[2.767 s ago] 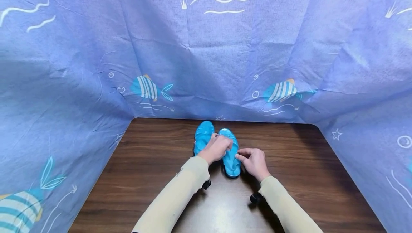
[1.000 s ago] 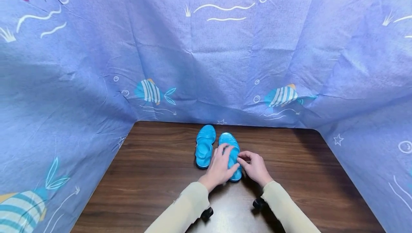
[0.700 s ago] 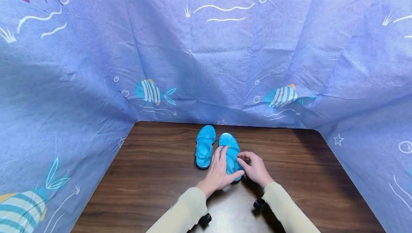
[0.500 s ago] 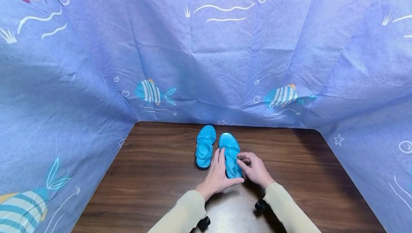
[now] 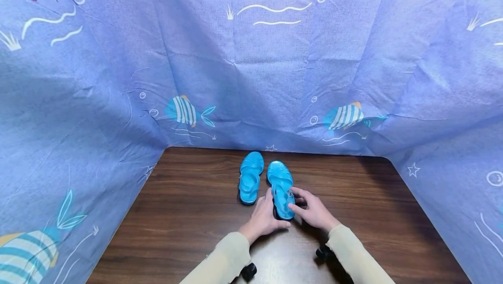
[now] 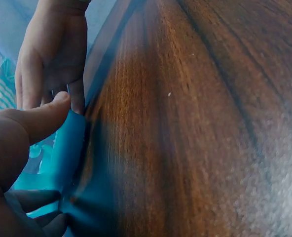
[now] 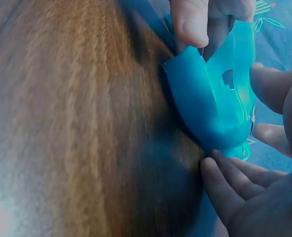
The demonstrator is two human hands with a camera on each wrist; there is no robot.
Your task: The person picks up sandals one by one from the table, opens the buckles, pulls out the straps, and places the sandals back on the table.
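Observation:
Two glossy blue sandals stand upright on the wooden table, toes toward the back. My hands flank the right sandal (image 5: 280, 177). The left hand (image 5: 263, 218) has its fingers along that sandal's left side, thumb stretched out behind the heel. On the other side, my right hand (image 5: 313, 210) has its fingers at the edge and its thumb by the strap, close to a small shiny buckle (image 5: 290, 193). In the right wrist view, the right fingertips (image 7: 212, 168) meet the side of the sole, and the heel strap (image 7: 242, 64) stands up. The left sandal (image 5: 249, 181) is untouched.
A brown wood-grain table (image 5: 188, 205) carries both sandals. Blue cloth (image 5: 251, 79) printed with fish hangs behind it and at both sides. Dark wrist cameras, such as the left one (image 5: 249, 271), sit under the pale sleeves.
The left hand came off the top of the right sandal and moved down to its left side and heel. The right fingers have loosened from the buckle, which now shows.

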